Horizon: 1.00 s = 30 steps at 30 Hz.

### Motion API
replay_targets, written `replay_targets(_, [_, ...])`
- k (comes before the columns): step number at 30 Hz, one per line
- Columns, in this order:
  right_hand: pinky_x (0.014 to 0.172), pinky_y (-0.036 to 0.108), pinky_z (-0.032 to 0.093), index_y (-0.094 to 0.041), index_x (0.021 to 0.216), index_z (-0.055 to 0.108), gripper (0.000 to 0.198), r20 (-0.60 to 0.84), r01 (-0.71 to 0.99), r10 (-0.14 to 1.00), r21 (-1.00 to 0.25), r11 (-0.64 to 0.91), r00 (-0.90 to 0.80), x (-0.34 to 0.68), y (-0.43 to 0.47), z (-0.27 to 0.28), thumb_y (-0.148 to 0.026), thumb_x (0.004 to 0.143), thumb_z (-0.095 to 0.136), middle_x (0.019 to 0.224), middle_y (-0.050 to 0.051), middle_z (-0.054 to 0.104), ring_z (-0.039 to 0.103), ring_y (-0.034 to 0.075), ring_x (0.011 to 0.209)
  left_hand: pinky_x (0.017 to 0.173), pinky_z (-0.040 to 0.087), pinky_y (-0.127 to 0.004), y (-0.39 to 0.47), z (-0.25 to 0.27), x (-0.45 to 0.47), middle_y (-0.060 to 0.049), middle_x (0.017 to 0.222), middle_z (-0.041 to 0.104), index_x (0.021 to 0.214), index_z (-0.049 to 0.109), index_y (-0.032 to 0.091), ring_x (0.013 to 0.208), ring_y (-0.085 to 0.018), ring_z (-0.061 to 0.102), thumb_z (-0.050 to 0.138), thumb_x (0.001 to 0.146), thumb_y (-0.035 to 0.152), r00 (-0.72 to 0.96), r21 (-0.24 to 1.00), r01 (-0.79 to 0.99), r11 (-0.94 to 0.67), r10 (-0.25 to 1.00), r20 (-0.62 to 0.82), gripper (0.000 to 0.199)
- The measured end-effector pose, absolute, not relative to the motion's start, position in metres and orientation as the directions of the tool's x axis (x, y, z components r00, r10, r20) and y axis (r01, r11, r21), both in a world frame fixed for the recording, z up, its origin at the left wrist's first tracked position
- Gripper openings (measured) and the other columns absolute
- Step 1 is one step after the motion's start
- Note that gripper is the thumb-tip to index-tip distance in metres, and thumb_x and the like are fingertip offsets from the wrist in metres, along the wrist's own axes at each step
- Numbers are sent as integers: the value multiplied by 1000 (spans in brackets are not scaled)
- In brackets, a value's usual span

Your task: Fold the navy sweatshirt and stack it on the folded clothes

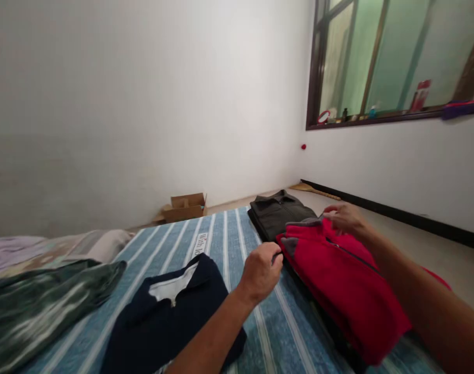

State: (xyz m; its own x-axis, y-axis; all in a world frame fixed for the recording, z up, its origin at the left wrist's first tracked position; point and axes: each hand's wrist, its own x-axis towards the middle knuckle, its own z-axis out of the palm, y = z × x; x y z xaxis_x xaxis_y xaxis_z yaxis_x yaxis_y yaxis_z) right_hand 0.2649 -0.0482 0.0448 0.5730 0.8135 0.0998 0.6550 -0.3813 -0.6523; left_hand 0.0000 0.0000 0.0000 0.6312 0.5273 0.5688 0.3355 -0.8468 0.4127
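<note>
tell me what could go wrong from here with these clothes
The right hand pinches the grey-edged collar of the red zip-front jacket, so a hard tug might spoil its fold. Dark cloth shows beneath the jacket and could slide with it. The left forearm crosses the navy zip-neck pullover and might rumple it if lowered.

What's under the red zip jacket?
Under the red zip jacket, dark fabric shows along its left edge, above the striped bedsheet. The rest is covered; layer count can't be told.
</note>
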Motion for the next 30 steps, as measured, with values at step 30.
replay_targets(30, [44,19,37,-15,100,60,52,-34,243,802,-945,-220,596,341,-52,27,-2,51,47,60,-3,56,50,10,49,72,42,-27,84,31,151,-6,83,67,79,63,17,82,-20,60,58,70,19,704,368,454,-812,579,410,11])
